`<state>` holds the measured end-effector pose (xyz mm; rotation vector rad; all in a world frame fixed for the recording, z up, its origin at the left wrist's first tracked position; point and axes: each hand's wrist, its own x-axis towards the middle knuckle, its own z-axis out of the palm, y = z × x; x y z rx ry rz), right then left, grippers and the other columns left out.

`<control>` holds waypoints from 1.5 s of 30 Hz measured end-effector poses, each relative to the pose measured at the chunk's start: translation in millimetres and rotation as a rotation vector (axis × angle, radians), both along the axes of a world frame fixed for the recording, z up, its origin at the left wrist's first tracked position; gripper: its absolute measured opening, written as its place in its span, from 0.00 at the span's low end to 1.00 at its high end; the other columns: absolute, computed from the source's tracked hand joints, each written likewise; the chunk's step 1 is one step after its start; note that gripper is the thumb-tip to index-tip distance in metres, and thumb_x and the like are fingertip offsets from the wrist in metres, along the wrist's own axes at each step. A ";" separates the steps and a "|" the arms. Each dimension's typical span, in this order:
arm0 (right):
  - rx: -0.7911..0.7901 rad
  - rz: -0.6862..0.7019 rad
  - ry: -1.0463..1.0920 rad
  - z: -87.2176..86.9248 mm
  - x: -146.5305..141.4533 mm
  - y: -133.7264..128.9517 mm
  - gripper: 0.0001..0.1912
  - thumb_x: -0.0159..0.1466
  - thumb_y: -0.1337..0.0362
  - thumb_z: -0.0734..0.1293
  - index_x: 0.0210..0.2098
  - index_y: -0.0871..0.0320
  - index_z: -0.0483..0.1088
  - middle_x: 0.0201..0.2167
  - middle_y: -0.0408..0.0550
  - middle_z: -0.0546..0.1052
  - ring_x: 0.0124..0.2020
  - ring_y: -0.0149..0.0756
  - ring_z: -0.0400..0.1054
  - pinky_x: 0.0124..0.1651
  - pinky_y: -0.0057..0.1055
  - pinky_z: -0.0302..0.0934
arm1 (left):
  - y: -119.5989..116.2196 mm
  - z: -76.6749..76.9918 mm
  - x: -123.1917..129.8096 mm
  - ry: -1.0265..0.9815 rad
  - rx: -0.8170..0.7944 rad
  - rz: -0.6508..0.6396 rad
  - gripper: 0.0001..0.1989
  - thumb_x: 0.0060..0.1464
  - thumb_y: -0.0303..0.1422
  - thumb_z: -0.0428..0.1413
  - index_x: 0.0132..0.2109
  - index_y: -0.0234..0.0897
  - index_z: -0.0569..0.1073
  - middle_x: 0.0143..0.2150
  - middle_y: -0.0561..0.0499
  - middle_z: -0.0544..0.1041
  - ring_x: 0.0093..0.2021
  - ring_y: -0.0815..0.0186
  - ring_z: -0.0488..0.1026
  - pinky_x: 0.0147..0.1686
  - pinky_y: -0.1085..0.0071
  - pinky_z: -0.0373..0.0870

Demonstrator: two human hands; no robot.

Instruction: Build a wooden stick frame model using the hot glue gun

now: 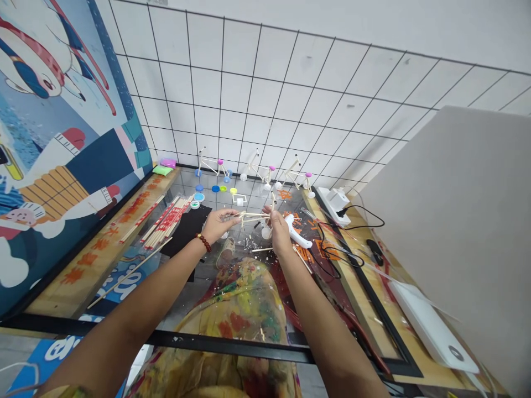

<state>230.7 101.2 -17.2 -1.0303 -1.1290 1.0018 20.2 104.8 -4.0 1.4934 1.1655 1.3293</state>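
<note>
Between my two hands is a small frame of thin wooden sticks [254, 217], held above the glass table. My left hand [219, 224] pinches its left end between thumb and fingers. At the other end, my right hand [279, 232] closes around the sticks, near an upright piece with a dark tip. Just right of that hand lies a white glue gun [297, 233]. A white cap [266, 232] shows beneath the frame. The exact joints under my fingers are hidden.
Several small stick bicycle models [254, 168] stand along the back by the wire grid. Bottle caps [199, 197] lie before them. Chopsticks in red-and-white wrappers [168, 221] are at left, beside black sheet [182, 235]. A power strip [334, 205] and cables [365, 226] occupy the right.
</note>
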 end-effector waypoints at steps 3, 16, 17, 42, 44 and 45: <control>-0.003 0.002 0.003 0.2 -0.5 -0.2 0.34 0.59 0.36 0.66 0.52 0.54 0.76 0.56 0.53 0.78 0.59 0.50 0.70 0.64 0.49 0.59 | -0.6 0.6 0.2 0.010 -0.005 0.004 0.17 0.42 0.43 0.69 0.37 0.37 0.83 0.42 0.44 0.84 0.48 0.51 0.79 0.54 0.56 0.74; -0.001 -0.015 0.027 -5.6 2.5 3.0 0.36 0.60 0.34 0.64 0.54 0.55 0.75 0.56 0.55 0.78 0.61 0.49 0.69 0.65 0.50 0.57 | -1.2 1.9 0.4 0.006 -0.015 0.007 0.18 0.40 0.43 0.70 0.37 0.37 0.83 0.42 0.44 0.85 0.49 0.51 0.80 0.55 0.55 0.73; -0.004 -0.012 0.032 -6.2 2.3 3.1 0.36 0.60 0.34 0.65 0.54 0.55 0.75 0.56 0.55 0.78 0.60 0.50 0.69 0.65 0.50 0.58 | -1.1 1.9 0.5 0.005 -0.013 0.008 0.18 0.40 0.44 0.70 0.37 0.37 0.83 0.42 0.44 0.85 0.48 0.51 0.80 0.55 0.55 0.73; -0.045 -0.013 0.103 -8.7 -1.0 5.0 0.36 0.59 0.33 0.64 0.52 0.56 0.75 0.52 0.54 0.80 0.53 0.47 0.74 0.60 0.48 0.63 | -2.8 2.6 -2.9 -0.094 0.028 -0.020 0.25 0.53 0.52 0.62 0.47 0.36 0.82 0.51 0.42 0.82 0.57 0.51 0.76 0.59 0.58 0.69; -0.037 -0.015 0.096 -9.0 -0.9 5.7 0.36 0.60 0.34 0.64 0.52 0.56 0.75 0.52 0.54 0.80 0.53 0.48 0.74 0.59 0.48 0.63 | -2.2 1.9 -4.7 -0.123 0.055 0.000 0.26 0.56 0.54 0.58 0.48 0.35 0.82 0.52 0.42 0.82 0.59 0.53 0.75 0.61 0.59 0.68; -0.032 -0.018 0.098 -9.2 -0.9 6.2 0.36 0.60 0.34 0.64 0.51 0.56 0.76 0.51 0.54 0.80 0.53 0.48 0.74 0.59 0.48 0.64 | -1.1 0.5 -5.3 -0.141 0.063 0.016 0.27 0.57 0.54 0.57 0.47 0.35 0.82 0.52 0.42 0.82 0.59 0.53 0.74 0.62 0.59 0.67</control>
